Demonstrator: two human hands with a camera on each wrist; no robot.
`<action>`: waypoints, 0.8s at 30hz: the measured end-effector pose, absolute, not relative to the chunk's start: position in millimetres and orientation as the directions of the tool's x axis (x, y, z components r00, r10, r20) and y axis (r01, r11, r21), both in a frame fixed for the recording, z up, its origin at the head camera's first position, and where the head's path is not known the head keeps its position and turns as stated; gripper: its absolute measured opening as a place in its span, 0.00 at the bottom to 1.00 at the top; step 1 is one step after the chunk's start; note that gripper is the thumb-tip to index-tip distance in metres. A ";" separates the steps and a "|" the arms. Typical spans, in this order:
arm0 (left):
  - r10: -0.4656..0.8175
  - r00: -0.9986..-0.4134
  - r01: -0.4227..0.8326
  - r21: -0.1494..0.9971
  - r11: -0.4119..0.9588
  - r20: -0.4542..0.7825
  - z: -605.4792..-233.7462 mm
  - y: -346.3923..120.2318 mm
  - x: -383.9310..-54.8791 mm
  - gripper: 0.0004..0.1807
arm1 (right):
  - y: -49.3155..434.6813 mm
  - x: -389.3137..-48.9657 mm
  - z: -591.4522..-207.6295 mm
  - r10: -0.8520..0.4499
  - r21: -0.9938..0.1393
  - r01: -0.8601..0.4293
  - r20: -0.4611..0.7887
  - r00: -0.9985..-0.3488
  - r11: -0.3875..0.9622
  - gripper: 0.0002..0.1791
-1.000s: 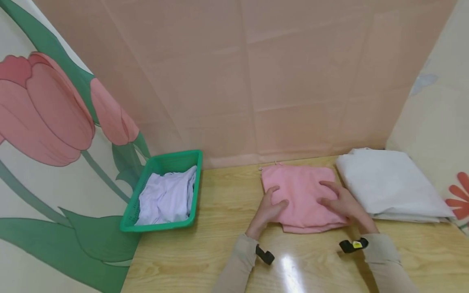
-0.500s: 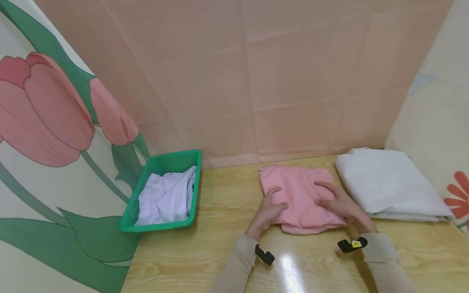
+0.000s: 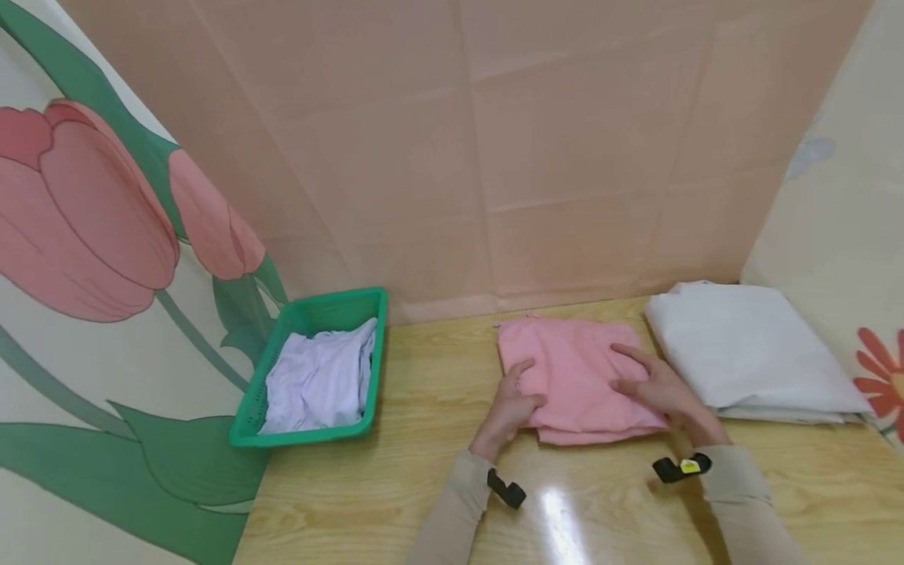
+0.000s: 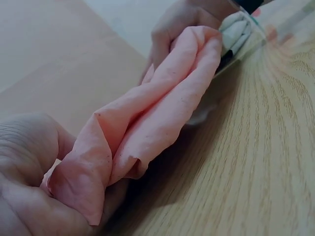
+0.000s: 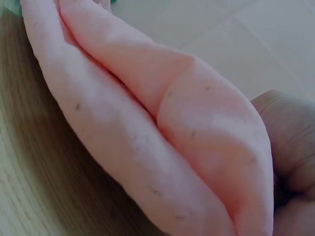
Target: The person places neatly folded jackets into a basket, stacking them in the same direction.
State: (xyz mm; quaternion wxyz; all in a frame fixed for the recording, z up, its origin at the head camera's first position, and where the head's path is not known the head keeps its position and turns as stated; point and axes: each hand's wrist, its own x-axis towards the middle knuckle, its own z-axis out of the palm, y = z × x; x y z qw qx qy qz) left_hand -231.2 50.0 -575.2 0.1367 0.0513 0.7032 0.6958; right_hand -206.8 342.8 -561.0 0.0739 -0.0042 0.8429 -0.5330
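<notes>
A folded pink cloth (image 3: 582, 377) lies on the wooden table, its layers showing along the near edge. My left hand (image 3: 510, 404) grips its left side, thumb on top; in the left wrist view, fingers of this hand (image 4: 29, 182) reach under the folded corner. At the opposite side my right hand (image 3: 664, 392) holds the cloth, thumb and index finger spread over the top. From the right wrist, the cloth's thick doubled edge (image 5: 147, 128) fills most of the view and hides much of that hand (image 5: 290, 142). Dark shadow shows beneath the near edge.
To the left stands a green plastic basket (image 3: 377, 369) with a pale lilac cloth (image 3: 321, 377) inside. A folded white sheet (image 3: 749, 349) lies close by on the right. Behind the wooden table (image 3: 424, 471) rises a tan covered wall (image 3: 487, 157).
Both hands stay at the sides of the pink cloth. The cloth has shifted slightly to the left, and its near edge sits a little farther back.
</notes>
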 end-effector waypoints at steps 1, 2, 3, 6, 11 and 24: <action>0.263 -0.957 -0.125 0.992 0.014 -0.124 -574.4 49.7 -231.5 0.45 | 343.4 -206.9 -560.4 -0.089 -0.899 0.075 -0.125 -0.988 0.431 0.49; 0.262 -0.957 -0.130 0.991 0.001 -0.126 -573.8 49.3 -231.6 0.45 | 343.9 -207.2 -560.0 -0.091 -0.900 0.077 -0.128 -0.988 0.429 0.49; 0.262 -0.956 -0.136 0.991 -0.009 -0.128 -573.2 49.0 -231.7 0.45 | 344.2 -207.2 -559.6 -0.093 -0.901 0.078 -0.129 -0.987 0.426 0.49; 0.262 -0.953 -0.166 0.986 -0.026 -0.154 -571.2 47.7 -231.6 0.47 | 344.6 -206.7 -559.1 -0.105 -0.910 0.060 -0.112 -0.988 0.409 0.49; 0.326 -0.933 -0.167 0.986 -0.019 -0.152 -572.7 41.6 -235.0 0.49 | 344.6 -205.2 -557.8 -0.126 -0.924 0.022 -0.076 -0.989 0.381 0.50; 0.336 -0.927 -0.174 0.985 0.002 -0.165 -568.8 32.9 -239.8 0.57 | 341.9 -203.2 -554.1 -0.147 -0.934 -0.020 -0.035 -0.989 0.357 0.51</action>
